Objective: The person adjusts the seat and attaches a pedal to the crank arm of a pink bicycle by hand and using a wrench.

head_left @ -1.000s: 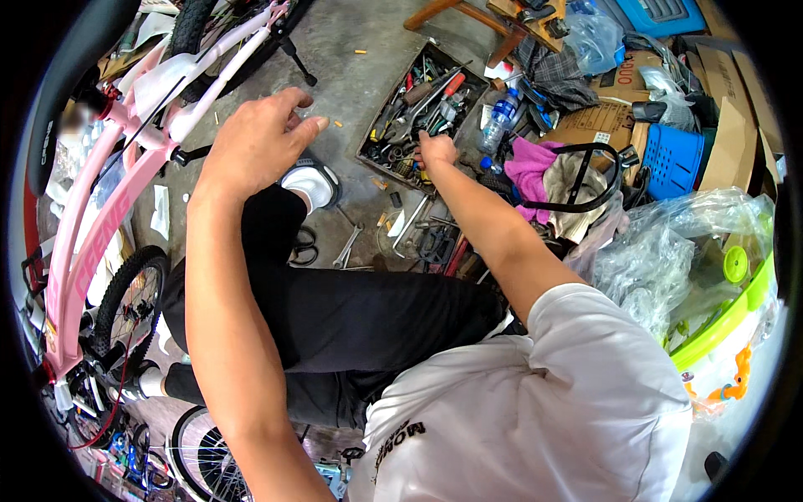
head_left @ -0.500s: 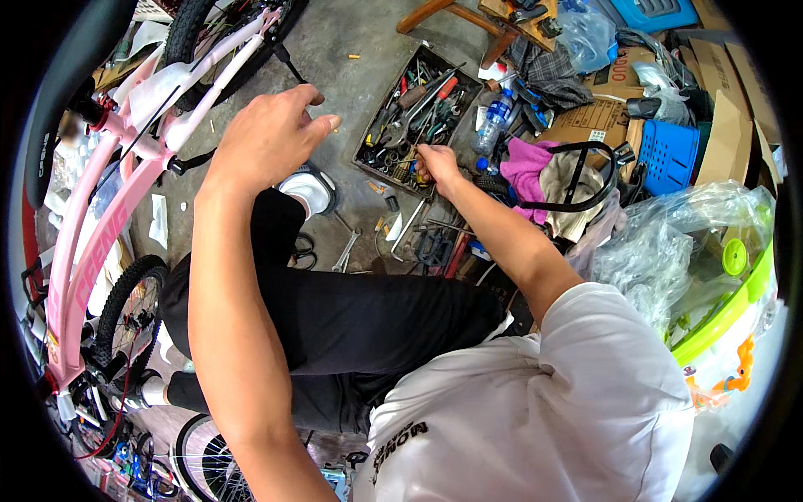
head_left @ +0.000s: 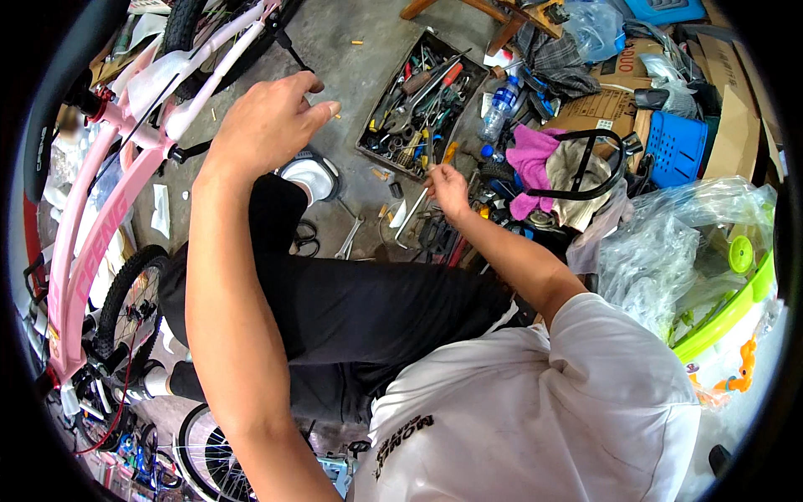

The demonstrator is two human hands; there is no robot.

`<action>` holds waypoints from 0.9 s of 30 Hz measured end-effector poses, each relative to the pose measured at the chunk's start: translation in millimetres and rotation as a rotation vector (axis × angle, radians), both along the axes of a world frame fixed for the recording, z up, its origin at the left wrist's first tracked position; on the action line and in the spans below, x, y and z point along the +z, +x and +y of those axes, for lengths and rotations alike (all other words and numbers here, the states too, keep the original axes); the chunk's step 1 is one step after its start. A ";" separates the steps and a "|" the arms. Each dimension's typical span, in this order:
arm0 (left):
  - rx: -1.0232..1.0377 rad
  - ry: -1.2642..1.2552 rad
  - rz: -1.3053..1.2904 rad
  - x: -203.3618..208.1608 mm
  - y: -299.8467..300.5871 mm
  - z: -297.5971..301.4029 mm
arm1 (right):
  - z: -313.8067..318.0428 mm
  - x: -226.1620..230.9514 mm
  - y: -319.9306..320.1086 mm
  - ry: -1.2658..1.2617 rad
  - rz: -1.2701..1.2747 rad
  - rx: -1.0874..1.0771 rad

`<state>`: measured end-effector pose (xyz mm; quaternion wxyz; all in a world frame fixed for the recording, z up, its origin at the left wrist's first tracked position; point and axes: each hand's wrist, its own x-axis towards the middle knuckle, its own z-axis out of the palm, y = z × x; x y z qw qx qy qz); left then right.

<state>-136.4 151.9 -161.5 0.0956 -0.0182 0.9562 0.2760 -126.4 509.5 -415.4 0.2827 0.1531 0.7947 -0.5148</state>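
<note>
My left hand (head_left: 266,124) hovers above the floor beside the pink bicycle frame (head_left: 117,197). Its thumb stands apart from the loosely bent fingers, and nothing shows between them. At the near right corner of a metal toolbox (head_left: 361,151), my right hand (head_left: 449,189) is closed, fingertips together. A tool with a yellow handle (head_left: 450,152) sticks up at those fingers and appears to be in their grip; its other end is hidden. Inside the box lie pliers, wrenches and a red-handled screwdriver (head_left: 452,75). An L-shaped hex key (head_left: 410,221) lies just below my right hand.
Scissors (head_left: 306,238) and a spanner (head_left: 350,238) lie on the floor near my knee. Right of the toolbox are a water bottle (head_left: 503,105), a pink cloth (head_left: 532,159), a blue basket (head_left: 672,149) and cardboard boxes. A wooden stool (head_left: 507,32) stands behind it.
My right hand has drawn back from inside the toolbox to its near right corner, and a yellow handle now shows by its fingers. My left hand has hardly moved.
</note>
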 end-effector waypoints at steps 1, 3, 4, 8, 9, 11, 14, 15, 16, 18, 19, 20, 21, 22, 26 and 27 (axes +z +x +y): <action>0.001 -0.001 -0.003 -0.5 -0.1 -0.4 | -0.2 -2.3 -6.7 -0.007 0.035 -0.028; -0.006 -0.003 0.002 -2.0 0.0 -0.9 | -7.4 0.5 -19.1 0.243 0.193 -0.032; -0.006 -0.003 0.000 -1.6 0.2 0.0 | -9.6 -2.5 -26.5 0.455 0.359 0.020; -0.011 -0.024 -0.013 1.1 -3.4 0.5 | -38.1 8.5 -61.5 0.488 0.390 0.440; -0.028 -0.028 -0.020 1.3 -4.7 1.1 | -46.4 1.7 -68.0 0.563 0.394 0.493; -0.017 -0.026 -0.016 2.6 -3.8 3.8 | -65.2 -7.3 -75.5 0.708 0.340 0.579; -0.006 -0.022 -0.027 3.7 -5.3 6.3 | -78.1 -16.0 -86.2 0.802 0.185 0.624; -0.007 -0.016 -0.044 4.0 -5.5 7.0 | -77.4 -16.5 -86.7 0.792 0.218 0.601; -0.007 -0.018 -0.046 4.7 -5.4 7.8 | -76.8 -17.0 -86.7 0.789 0.217 0.602; 0.002 -0.028 -0.041 5.4 -4.3 8.0 | -79.0 -9.9 -86.6 0.765 0.187 0.532; 0.005 -0.029 -0.043 4.8 -3.4 7.1 | -77.6 -5.8 -82.8 0.743 0.207 0.498; 0.000 -0.032 -0.029 4.6 -3.7 7.5 | -68.3 -5.5 -79.2 0.747 0.206 0.497; -0.004 -0.034 -0.013 3.9 -4.8 7.7 | -56.1 -7.6 -76.2 0.613 0.229 0.542; -0.005 -0.030 -0.011 2.9 -5.6 7.5 | -44.2 -9.5 -73.4 0.477 0.251 0.584; 0.003 -0.026 0.004 0.9 -4.5 6.5 | -24.9 -2.4 -61.2 0.349 0.217 0.710; 0.005 -0.030 -0.012 1.2 -4.8 7.0 | -21.1 -2.1 -55.5 0.306 0.247 0.620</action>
